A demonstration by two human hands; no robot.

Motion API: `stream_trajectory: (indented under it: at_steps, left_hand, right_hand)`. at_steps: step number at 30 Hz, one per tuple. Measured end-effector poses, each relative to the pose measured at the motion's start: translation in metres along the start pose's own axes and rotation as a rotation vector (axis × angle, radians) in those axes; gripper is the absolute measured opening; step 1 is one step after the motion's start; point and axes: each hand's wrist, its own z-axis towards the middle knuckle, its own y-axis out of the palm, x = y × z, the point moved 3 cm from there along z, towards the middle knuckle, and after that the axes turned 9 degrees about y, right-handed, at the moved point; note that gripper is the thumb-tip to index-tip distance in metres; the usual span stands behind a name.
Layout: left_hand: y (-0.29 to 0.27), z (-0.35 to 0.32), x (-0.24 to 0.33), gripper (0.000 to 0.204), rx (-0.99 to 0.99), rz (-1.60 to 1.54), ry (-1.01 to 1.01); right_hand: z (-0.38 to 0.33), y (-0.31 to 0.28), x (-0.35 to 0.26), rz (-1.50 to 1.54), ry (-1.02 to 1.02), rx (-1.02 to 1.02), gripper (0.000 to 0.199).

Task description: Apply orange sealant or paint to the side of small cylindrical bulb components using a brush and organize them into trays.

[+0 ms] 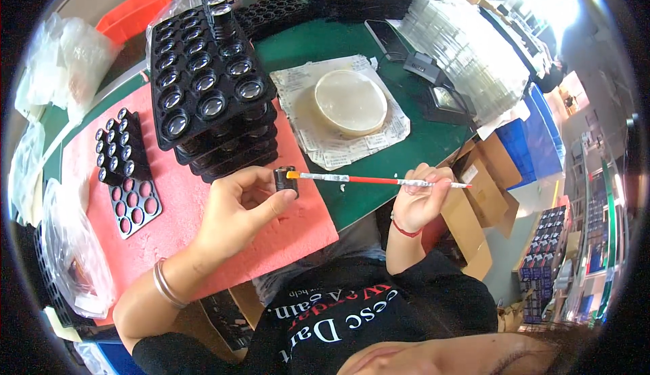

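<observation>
As left fingers (283,202) pinch a black cylinder (282,182), right fingers (421,173) curl.

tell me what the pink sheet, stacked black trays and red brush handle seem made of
Pink sheet: probably foam, matte, judging by its dimpled surface.
Stacked black trays: likely moulded plastic, slightly shiny, with repeated identical round wells.
Red brush handle: painted wood or plastic, I can't tell which; its colour looks smooth and even.

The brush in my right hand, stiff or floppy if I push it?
The brush probably feels light, given its slim shaft. That shaft runs straight, suggesting stiffness. Its orange tip, seemingly bristles, might flex against the black cylinder.
</observation>
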Motion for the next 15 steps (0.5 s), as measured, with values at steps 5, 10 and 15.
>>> stream_trajectory:
  at_steps: [5,10,15]
  left_hand:
    - [-0.002,0.0003,0.0,0.027,-0.03,-0.017,-0.008]
    - [-0.0014,-0.0003,0.0026,0.028,-0.087,-0.064,0.031]
    - [-0.0011,-0.0007,0.0021,0.027,-0.083,-0.1,0.06]
  right_hand:
    - [0.0006,-0.0003,0.0011,-0.018,-0.022,-0.015,0.026]
    - [0.0001,0.0014,0.001,-0.014,-0.049,0.023,0.026]
    - [0.0002,0.0037,0.0001,-0.077,-0.07,0.065,0.027]
